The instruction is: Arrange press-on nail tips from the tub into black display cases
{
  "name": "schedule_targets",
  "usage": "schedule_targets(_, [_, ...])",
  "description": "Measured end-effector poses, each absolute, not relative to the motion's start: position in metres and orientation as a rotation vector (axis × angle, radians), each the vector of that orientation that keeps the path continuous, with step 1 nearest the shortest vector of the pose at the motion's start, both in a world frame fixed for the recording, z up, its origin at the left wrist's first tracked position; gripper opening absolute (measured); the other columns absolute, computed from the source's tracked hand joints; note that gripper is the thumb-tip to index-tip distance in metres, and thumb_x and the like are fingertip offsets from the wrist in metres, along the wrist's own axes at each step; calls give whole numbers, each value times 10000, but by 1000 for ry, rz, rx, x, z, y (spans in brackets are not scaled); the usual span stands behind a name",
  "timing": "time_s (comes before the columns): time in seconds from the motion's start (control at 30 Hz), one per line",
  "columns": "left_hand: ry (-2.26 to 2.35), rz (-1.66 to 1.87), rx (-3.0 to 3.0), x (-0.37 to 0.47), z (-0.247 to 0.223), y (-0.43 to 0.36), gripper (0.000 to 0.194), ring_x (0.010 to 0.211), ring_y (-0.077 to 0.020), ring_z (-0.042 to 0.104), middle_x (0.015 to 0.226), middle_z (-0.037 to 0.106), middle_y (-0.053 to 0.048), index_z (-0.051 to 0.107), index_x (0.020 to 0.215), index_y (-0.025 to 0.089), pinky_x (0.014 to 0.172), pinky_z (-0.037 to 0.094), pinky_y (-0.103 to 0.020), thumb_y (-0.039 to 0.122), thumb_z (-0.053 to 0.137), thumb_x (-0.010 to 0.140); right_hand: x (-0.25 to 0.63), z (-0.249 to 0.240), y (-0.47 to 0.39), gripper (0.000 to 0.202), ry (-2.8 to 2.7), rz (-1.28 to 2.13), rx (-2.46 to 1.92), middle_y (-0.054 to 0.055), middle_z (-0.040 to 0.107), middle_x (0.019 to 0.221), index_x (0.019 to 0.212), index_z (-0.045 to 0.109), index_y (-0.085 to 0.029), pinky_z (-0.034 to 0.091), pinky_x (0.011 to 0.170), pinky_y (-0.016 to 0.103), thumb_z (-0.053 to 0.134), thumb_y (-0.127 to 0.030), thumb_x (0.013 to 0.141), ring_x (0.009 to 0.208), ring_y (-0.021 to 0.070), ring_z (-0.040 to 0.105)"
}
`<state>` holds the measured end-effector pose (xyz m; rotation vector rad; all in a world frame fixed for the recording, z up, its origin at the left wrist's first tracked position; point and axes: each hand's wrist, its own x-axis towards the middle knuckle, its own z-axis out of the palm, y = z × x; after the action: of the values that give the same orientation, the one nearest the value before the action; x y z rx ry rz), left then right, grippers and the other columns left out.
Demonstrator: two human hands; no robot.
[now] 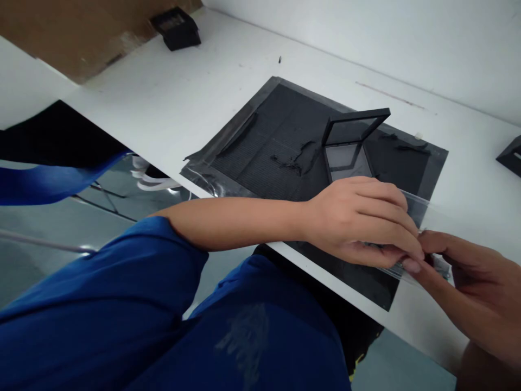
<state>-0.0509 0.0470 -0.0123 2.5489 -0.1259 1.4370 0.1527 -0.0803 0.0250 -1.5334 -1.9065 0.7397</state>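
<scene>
My left hand (pixel 370 220) is bent over a clear plastic piece (pixel 413 203), its fingers closed round it. From the right, my right hand (pixel 468 277) meets it, thumb and index finger pinched at the left fingertips on the same clear plastic. Something small and shiny (pixel 442 266) shows beside the right fingers; I cannot make out what it is. Just beyond my left hand, a black framed case (pixel 356 117) with a clear window stands with its lid raised on the black mat (pixel 260 146). My left hand hides the case's near edge.
The mat is taped onto a white table (pixel 134 114). Black scraps (pixel 291 163) lie on it. A black box (pixel 175 27) is at the far left, another dark object (pixel 510 157) at the right edge. A white wall (pixel 386 43) rises behind the table.
</scene>
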Motion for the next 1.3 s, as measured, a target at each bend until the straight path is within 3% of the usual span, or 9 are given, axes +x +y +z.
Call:
schedule_targets(0.27, [-46,1241,2505,-53,-5,46,223,904,-96,703,970,798,80,756,882,306,950,588,-231,187,570,915,154,28,-80,97,-1907,765,-1450,-5,695,830,921,694,-262,499,599,227,734,-329,863,708,146,634])
schedule_targets(0.57, [-146,1144,2379,-57,-2,52,246,1015,-81,722,1041,788,43,736,1058,300,1022,565,-202,194,539,956,171,20,-84,140,-1695,801,-1608,10,690,791,939,713,-249,493,565,242,758,-344,846,668,153,622])
schedule_targets(0.8, [-180,1125,2403,-61,-1,59,226,1051,-106,709,1147,758,41,758,1039,368,1034,558,-231,272,567,966,168,22,-76,302,-1387,613,-1810,26,692,752,842,725,-229,519,471,235,842,-483,727,581,157,618])
schedule_targets(0.97, [-215,1142,2419,-63,-1,63,199,1120,-109,675,1203,723,39,749,1072,402,1070,530,-236,383,570,987,167,23,-73,412,-1356,594,-1979,26,681,694,859,738,-210,531,446,238,782,-603,743,522,161,624])
schedule_targets(1.13, [-120,1184,2409,-67,5,66,306,1097,-103,676,1072,697,18,768,1018,389,1031,535,-250,449,469,1032,178,21,-71,402,-1457,488,-2064,10,693,731,902,741,-228,526,493,211,742,-611,777,553,139,631])
schedule_targets(1.3, [-66,1105,2424,-68,9,69,273,1015,-99,699,981,736,31,780,979,370,989,547,-237,467,527,1008,184,23,-68,392,-1438,400,-2094,27,700,747,873,737,-238,498,475,227,753,-611,752,558,153,630])
